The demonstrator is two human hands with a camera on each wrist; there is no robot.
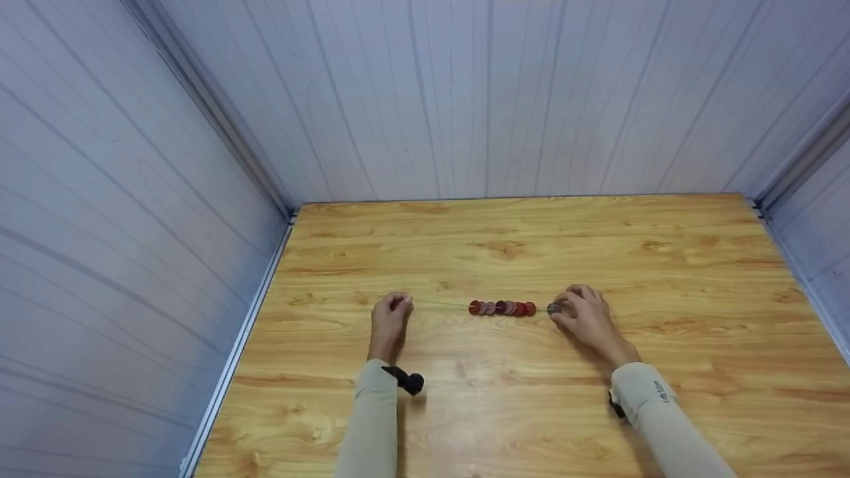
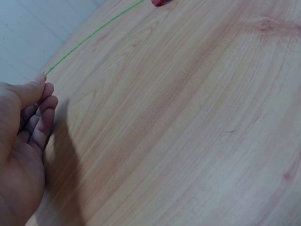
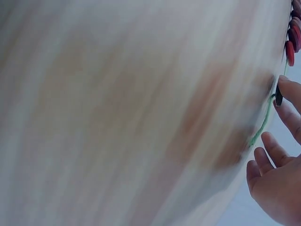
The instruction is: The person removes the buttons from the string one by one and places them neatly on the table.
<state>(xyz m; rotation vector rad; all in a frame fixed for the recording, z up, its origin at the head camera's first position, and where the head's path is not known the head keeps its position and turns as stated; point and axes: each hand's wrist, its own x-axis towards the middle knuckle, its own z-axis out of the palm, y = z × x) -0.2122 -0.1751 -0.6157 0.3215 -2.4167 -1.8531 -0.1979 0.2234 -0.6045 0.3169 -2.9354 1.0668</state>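
My left hand (image 1: 388, 323) pinches one end of a thin green string (image 2: 94, 33) between thumb and forefinger. The string runs rightward, taut, to a row of several red, pinkish and dark round discs (image 1: 520, 309) threaded on it. At the other side, my right hand (image 1: 587, 318) pinches a separate dark disc (image 3: 279, 96) between thumb and fingertips, a short gap away from the row. A loose green tail of string hangs from that disc in the right wrist view. Most of the row lies outside both wrist views.
A wood-grain table (image 1: 505, 249) lies under both hands. White panelled walls (image 1: 451, 99) with metal edging stand at its back, left and right. Each wrist carries a black camera mount, the left one (image 1: 408, 382) more plainly visible.
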